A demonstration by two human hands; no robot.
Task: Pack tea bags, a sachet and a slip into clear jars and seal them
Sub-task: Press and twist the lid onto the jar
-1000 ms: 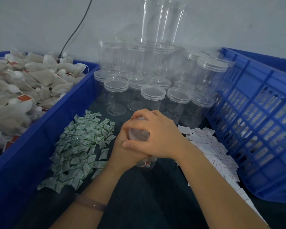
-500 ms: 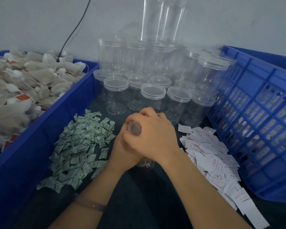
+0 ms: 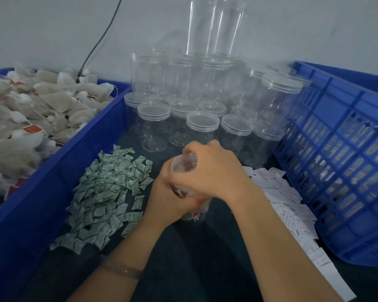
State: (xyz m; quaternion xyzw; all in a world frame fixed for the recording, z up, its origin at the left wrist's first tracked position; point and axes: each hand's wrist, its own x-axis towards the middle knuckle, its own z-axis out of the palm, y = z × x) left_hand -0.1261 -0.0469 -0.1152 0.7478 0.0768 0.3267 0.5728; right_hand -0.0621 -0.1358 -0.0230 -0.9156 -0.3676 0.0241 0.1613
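The left hand (image 3: 168,201) wraps round the jar (image 3: 194,216) and holds it. The right hand (image 3: 214,171), on top, curls over the lid (image 3: 183,165), probably twisting it. Hold the jar steady; turn the lid flat till tight.

You have a solid-walled blue crate (image 3: 52,192) on your left and a slotted blue crate (image 3: 347,149) on your right. A black cable (image 3: 100,38) runs down the pale wall (image 3: 52,29) behind, and dark cloth (image 3: 194,258) covers the surface before you.
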